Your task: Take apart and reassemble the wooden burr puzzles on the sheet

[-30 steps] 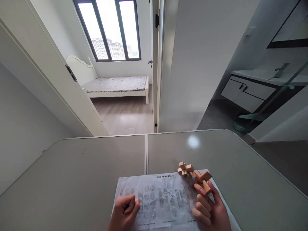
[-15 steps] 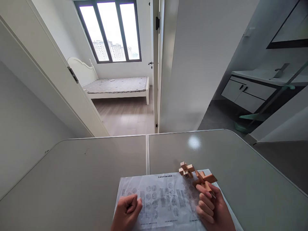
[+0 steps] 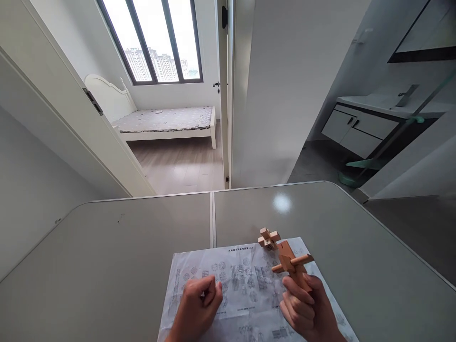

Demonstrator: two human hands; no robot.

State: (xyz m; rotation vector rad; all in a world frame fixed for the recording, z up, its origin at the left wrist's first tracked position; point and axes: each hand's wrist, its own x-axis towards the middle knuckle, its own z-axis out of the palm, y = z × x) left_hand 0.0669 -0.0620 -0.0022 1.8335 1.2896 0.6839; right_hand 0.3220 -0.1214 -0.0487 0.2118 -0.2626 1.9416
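My right hand [image 3: 302,304] grips a partly interlocked wooden puzzle [image 3: 292,265] by its lower end, thumb and index finger pinching it. The puzzle is raised off the sheet and tilted, with one long flat piece and a thinner piece crossing through it. Just beyond it, a second wooden burr puzzle [image 3: 268,239] of short crossed blocks rests at the paper's top edge. My left hand [image 3: 199,304] is curled into a loose fist over the left part of the printed sheet [image 3: 228,259]; nothing shows between its fingers. Both hands partly cover the sheet's diagrams.
The grey table [image 3: 107,256] has a pale seam [image 3: 213,218] down its middle and rounded far corners. Beyond it stand an open doorway with a bed [image 3: 167,121], a white wall [image 3: 281,95] and a washbasin cabinet [image 3: 359,126].
The puzzle in my right hand has turned, so its long flat piece now points up and away. My left fist has moved slightly right. The whole view has shifted a little.
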